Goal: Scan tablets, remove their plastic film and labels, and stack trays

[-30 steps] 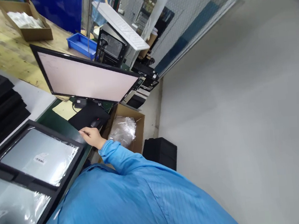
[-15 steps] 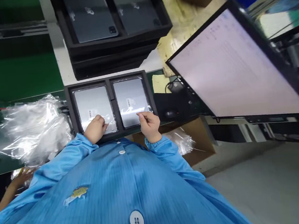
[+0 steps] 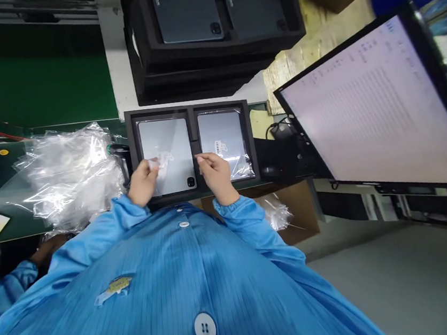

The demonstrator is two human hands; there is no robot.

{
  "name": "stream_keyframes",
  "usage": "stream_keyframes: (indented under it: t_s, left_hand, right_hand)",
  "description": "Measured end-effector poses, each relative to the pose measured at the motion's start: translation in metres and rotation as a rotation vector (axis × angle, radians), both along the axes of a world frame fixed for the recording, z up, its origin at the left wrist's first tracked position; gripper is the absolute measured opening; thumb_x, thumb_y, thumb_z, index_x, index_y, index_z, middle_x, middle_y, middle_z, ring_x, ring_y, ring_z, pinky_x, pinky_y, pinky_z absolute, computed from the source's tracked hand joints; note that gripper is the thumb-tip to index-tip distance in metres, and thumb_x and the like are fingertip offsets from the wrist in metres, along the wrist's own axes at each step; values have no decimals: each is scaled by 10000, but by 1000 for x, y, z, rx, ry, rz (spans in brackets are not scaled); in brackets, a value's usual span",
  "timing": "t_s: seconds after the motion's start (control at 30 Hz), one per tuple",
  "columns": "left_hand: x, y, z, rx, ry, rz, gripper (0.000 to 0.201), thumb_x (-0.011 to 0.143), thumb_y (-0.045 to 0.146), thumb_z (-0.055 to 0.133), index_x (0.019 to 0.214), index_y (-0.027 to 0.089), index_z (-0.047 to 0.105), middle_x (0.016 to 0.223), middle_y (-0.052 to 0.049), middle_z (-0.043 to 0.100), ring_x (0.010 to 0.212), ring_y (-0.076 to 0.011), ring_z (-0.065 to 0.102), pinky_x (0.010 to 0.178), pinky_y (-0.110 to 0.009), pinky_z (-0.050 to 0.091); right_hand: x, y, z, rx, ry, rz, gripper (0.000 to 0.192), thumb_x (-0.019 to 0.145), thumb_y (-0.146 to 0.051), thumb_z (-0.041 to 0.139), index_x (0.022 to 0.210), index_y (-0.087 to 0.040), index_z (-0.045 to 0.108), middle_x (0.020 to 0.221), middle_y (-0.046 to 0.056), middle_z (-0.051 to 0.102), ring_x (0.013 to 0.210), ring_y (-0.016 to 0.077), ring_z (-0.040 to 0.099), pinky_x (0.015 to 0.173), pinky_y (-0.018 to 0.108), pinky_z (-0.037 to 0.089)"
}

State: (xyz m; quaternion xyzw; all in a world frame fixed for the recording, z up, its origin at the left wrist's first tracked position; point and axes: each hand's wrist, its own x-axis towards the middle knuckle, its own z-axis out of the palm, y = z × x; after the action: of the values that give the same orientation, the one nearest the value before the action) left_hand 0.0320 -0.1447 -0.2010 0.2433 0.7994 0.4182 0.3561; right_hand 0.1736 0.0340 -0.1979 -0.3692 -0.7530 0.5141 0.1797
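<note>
A black foam tray (image 3: pixel 132 125) lies before me with a grey tablet in each of its two compartments. The left tablet (image 3: pixel 174 141) shows its back and camera, with a clear plastic sleeve (image 3: pixel 162 170) partly over its left side. My left hand (image 3: pixel 142 183) pinches that sleeve at the tablet's lower left. My right hand (image 3: pixel 217 176) is closed, thumb and forefinger pressed together above the divider; what they hold, if anything, is hidden. Just right of it, the right tablet (image 3: pixel 219 127) lies under shiny plastic with a small label.
Stacked black trays (image 3: pixel 214 55) with tablets stand behind. Clear bags (image 3: pixel 74 173) pile at left, beside a handheld scanner (image 3: pixel 121 155). A monitor (image 3: pixel 377 101) leans in from the right. Below the bench edge is a cardboard box (image 3: pixel 303 209) with plastic. A co-worker's sleeve (image 3: pixel 6 283) shows lower left.
The left tablet's shiny covering has drawn off its right side, baring the camera. My right hand has moved from the right tablet to the divider. The view has shifted, moving the scene rightward.
</note>
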Motion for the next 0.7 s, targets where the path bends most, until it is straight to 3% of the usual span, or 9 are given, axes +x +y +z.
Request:
stream_keyframes:
  t_s: [0.13,0.2,0.33,0.57,0.7]
  left_hand:
    - [2,-28,-14,468,-498,496,494,890,557,748,1249,243,617,1440,-114,642,1328,-279,629,942,-344,577]
    - [8,-34,-18,590,-575,593,525,800,560,863,1162,253,639,1416,-108,665,1323,-298,641,922,-346,587]
    - [12,-42,-20,673,-588,631,515,782,556,904,1086,246,627,1343,-104,709,1278,-295,673,913,-369,601]
    - [5,-41,-22,550,-637,519,498,785,579,892,1046,224,659,1365,-95,705,1341,-266,628,976,-344,575]
    - [3,-44,-21,579,-648,510,529,763,606,902,1028,229,643,1361,-88,709,1347,-290,627,985,-381,586]
  right_hand:
    - [-35,-13,-6,-311,-276,54,216,940,-395,746,930,-180,732,534,-53,606,416,102,516,451,210,431]
    - [-52,-19,-8,-369,-336,52,179,935,-323,765,848,-177,709,538,-41,630,391,86,500,428,193,410]
    - [-77,-28,-9,-392,-325,42,308,915,-324,795,684,-184,647,532,-16,644,389,78,499,422,181,409]
    - [-91,-36,-10,-405,-238,66,352,885,-374,761,614,-178,650,500,-15,607,404,93,466,442,214,379]
    - [-91,-36,-18,-365,-162,58,195,816,-272,736,657,-174,680,585,-15,645,544,124,573,592,229,481]
